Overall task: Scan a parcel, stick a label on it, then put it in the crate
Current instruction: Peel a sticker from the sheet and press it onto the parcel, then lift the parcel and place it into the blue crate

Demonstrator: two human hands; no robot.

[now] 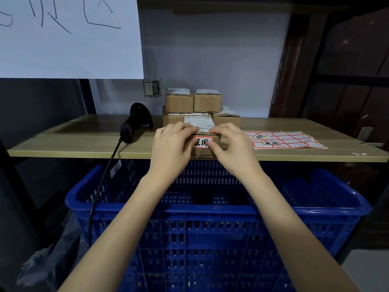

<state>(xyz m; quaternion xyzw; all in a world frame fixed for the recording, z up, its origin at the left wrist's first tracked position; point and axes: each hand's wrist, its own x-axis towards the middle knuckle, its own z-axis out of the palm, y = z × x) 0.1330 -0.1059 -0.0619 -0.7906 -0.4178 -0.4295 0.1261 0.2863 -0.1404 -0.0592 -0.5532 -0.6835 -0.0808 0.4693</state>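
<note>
Parcel: a small cardboard box sat at the bench's front edge, a red-bordered label on its near face.
Handling: likely light and stiff; best held by its two side faces.
Left hand: fingers curled against the parcel's left side.
Right hand: fingers pressing the label's right end.
Bench: pale wood; scanner left of the parcel, sticker sheet right, more boxes behind.
Crate: blue, below the parcel.
Room: dim, grey wall.

Dim, bluish indoor light; dark corners; wide-angle bending at edges; sharp centre.
</note>
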